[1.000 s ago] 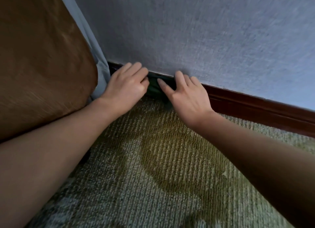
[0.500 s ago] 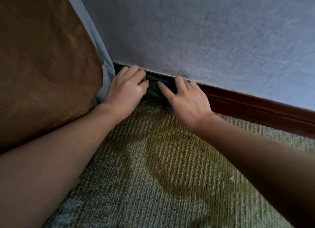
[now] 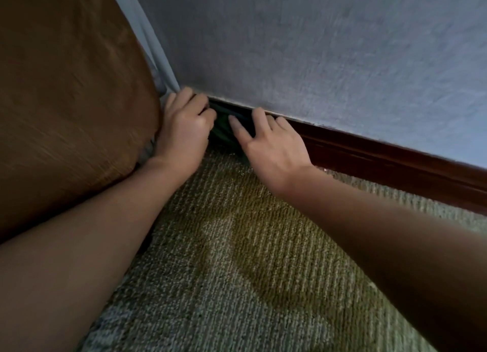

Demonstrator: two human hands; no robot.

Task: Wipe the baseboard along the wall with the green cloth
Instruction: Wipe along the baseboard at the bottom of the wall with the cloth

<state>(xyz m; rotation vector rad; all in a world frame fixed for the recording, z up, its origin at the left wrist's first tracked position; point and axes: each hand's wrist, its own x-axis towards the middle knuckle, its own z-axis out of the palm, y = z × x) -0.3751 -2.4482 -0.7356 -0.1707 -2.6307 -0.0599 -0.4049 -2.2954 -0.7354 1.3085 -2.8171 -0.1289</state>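
Pressing a green cloth (image 3: 224, 130) against the dark wooden baseboard (image 3: 382, 156), low in the corner where the blue-grey wall (image 3: 316, 48) meets the patterned carpet (image 3: 250, 246). Left hand (image 3: 184, 130) curled, fingers bent in over the cloth's left end, squeezed close beside the brown cushion (image 3: 66, 101) and a pale curtain edge (image 3: 155, 48). Right hand (image 3: 274, 143) spread flat, fingers splayed, pinning the cloth's right part against the board, fingertips up at the seam under the wall. Only a dark bunched sliver of cloth visible between the two hands (mostly hidden, so its full size cannot be told). Soft and limp by the look of it, light, likely to crumple and slide out from under flat fingers unless kept bunched; best held by a gathered fold in a closed grip, palm pushing it onto the board's face. Long bare stretch of baseboard running off to the right, seemingly yet to be wiped.
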